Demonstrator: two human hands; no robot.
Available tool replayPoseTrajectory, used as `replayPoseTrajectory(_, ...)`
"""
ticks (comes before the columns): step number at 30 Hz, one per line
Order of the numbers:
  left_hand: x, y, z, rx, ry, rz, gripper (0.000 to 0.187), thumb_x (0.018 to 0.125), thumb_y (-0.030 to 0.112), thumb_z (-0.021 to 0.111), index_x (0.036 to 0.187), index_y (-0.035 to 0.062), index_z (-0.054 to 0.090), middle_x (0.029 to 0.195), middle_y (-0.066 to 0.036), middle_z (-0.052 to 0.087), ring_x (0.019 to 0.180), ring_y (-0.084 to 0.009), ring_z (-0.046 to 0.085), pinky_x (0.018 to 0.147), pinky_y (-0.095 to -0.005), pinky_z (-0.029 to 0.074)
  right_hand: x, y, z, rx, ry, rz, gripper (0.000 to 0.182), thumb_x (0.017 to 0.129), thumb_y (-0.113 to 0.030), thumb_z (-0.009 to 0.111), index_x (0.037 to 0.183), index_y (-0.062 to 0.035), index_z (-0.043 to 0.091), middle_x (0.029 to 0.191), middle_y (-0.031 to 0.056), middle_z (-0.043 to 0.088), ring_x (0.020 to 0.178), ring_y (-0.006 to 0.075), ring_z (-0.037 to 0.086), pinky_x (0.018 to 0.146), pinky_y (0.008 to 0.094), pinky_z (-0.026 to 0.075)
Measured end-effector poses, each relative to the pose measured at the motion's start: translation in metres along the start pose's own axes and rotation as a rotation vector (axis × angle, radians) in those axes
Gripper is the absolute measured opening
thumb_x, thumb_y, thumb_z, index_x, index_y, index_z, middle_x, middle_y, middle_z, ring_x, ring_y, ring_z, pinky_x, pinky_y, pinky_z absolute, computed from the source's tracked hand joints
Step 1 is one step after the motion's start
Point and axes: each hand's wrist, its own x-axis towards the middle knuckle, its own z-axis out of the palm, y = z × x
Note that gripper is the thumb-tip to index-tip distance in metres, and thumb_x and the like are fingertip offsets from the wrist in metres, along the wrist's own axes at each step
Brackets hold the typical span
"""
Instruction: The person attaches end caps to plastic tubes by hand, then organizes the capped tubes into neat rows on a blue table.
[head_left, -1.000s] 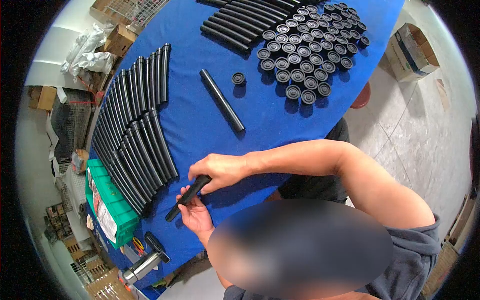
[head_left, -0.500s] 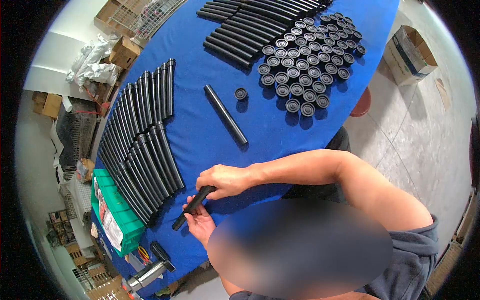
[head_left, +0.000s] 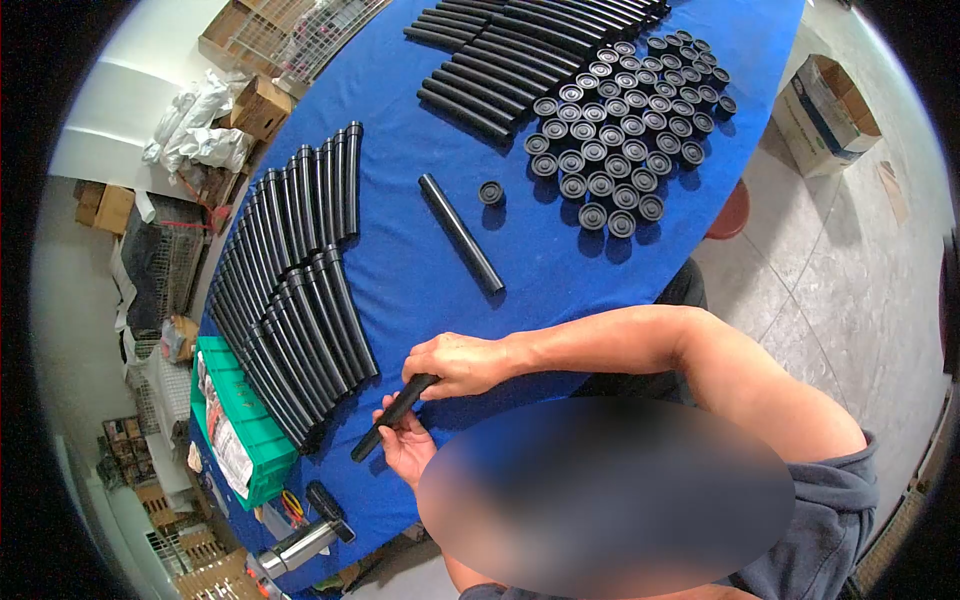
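Observation:
My right hand [head_left: 462, 364] is closed around the upper end of a short black tube [head_left: 382, 430], which slants down toward the lower left. Lower down, my left hand [head_left: 408, 452] holds the same tube, with the thumb on its near side and the fingers behind it. Part of the upper end is hidden in my right hand. Ahead of my hands, a single black tube [head_left: 462, 234] lies on the blue cloth, with one round black cap [head_left: 491, 193] beside it.
Capped black tubes [head_left: 300, 300] lie in rows at the left; more tubes [head_left: 490, 75] lie at the far side. Many round caps [head_left: 615, 140] stand at the right. A green crate [head_left: 265, 455], a mallet [head_left: 310, 540] and orange-handled scissors [head_left: 292, 505] sit at the near left.
The whole view has shifted slightly to the right. Both hands keep the tube in nearly the same pose.

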Motion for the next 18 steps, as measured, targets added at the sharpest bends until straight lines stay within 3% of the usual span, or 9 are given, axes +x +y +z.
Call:
replayPoseTrajectory(6,0.001,-0.002,0.004,0.02,-0.01,0.007,0.032,0.101,0.009,0.061,0.131,-0.0028,0.06,0.144,-0.025,0.053,0.14,-0.0378,0.047,0.117,-0.0497,0.045,-0.002,-0.002,0.0,-0.032,-0.001,-0.074,0.031,0.087,-0.016,0.072,0.112,-0.0005,0.061,0.095,0.0197,0.064,0.086,0.0402,0.066,0.076,0.049,0.052)
replayPoseTrajectory(9,0.001,-0.001,-0.001,0.016,-0.02,0.023,0.032,0.101,0.01,0.061,0.131,-0.0027,0.06,0.144,-0.025,0.054,0.139,-0.0382,0.048,0.117,-0.0504,0.045,0.001,-0.006,-0.005,0.103,-0.079,0.093,0.034,0.086,-0.017,0.073,0.113,-0.0013,0.061,0.094,0.02,0.065,0.086,0.0386,0.067,0.074,0.0479,0.052)
replayPoseTrajectory(12,0.0,-0.001,0.002,0.007,0.005,0.009,0.032,0.101,0.01,0.061,0.13,-0.0029,0.06,0.143,-0.026,0.054,0.139,-0.0385,0.048,0.117,-0.0507,0.045,0.009,-0.024,-0.023,0.33,-0.281,0.471,0.04,0.084,-0.02,0.075,0.116,-0.0006,0.06,0.091,0.0204,0.067,0.084,0.037,0.068,0.072,0.0472,0.052)
replayPoseTrajectory(15,0.002,-0.002,0.004,0.009,0.011,0.004,0.033,0.101,0.01,0.061,0.13,-0.0033,0.059,0.143,-0.026,0.054,0.139,-0.0387,0.047,0.117,-0.0508,0.044,0.004,-0.002,-0.003,-0.093,0.023,-0.084,0.042,0.084,-0.023,0.075,0.114,0.0015,0.061,0.087,0.0214,0.069,0.082,0.0348,0.07,0.071,0.0454,0.053)
replayPoseTrajectory(18,0.001,-0.003,0.003,0.043,-0.016,0.012,0.033,0.101,0.01,0.061,0.131,-0.0036,0.059,0.143,-0.026,0.054,0.14,-0.0391,0.046,0.118,-0.051,0.043,0.002,-0.007,-0.007,0.099,-0.062,0.139,0.039,0.086,-0.022,0.073,0.114,0.0011,0.061,0.085,0.0209,0.069,0.079,0.0353,0.07,0.071,0.0448,0.053)
